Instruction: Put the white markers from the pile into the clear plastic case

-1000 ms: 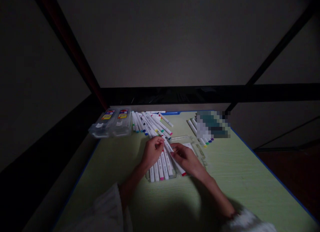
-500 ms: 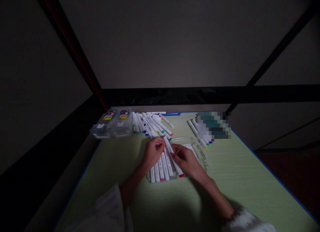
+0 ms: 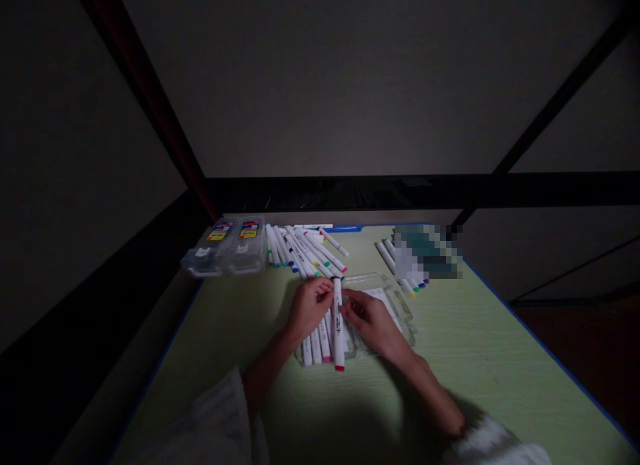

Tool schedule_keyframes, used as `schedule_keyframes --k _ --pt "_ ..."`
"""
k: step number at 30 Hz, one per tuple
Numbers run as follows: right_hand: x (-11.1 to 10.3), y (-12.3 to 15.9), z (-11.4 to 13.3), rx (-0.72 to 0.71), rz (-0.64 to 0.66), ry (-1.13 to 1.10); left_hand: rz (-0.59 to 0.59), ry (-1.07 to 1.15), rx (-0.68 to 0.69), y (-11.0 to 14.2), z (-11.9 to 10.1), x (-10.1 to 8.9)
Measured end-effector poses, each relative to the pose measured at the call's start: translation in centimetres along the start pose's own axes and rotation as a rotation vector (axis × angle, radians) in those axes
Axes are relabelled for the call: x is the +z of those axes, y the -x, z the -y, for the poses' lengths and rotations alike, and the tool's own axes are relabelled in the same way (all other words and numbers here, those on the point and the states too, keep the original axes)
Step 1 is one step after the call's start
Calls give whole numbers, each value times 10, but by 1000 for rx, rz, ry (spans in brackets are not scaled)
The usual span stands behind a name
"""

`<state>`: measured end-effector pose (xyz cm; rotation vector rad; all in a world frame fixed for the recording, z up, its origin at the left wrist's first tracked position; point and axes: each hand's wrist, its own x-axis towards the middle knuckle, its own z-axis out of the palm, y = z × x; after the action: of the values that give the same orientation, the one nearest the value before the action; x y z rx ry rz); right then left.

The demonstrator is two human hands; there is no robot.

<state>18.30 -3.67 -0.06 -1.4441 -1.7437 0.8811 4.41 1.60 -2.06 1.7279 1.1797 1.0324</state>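
A white marker with a red end (image 3: 339,335) stands nearly straight up and down in view, between my two hands. The fingers of my left hand (image 3: 311,308) close on its upper part. From the other side, my right hand (image 3: 374,323) pinches it near the middle. Below lies an open clear plastic case (image 3: 411,331), partly hidden by my hands. A row of white markers (image 3: 316,348) lies in its left half, one with a pink end. White paper (image 3: 379,295) shows in the right half.
Loose white markers (image 3: 305,248) with coloured ends are heaped behind my hands. Two closed clear cases (image 3: 225,255) stand at the back left. More markers (image 3: 390,258) lie at the back right beside a blurred-out patch. The green table (image 3: 500,378) has a blue edge.
The red-ended marker has turned from a slant to nearly vertical, its red end swinging left over the row of markers. Both hands have barely shifted.
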Motion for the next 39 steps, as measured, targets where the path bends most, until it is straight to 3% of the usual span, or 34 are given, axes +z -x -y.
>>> schedule_keyframes --k 15,31,39 --pt "0 -1 -2 -68 -27 146 64 20 1 1 3 1" --pt "-4 2 -5 -149 65 290 26 -48 -15 3 3 1" --pt "0 2 -5 -141 21 334 6 -9 -29 2 -1 0"
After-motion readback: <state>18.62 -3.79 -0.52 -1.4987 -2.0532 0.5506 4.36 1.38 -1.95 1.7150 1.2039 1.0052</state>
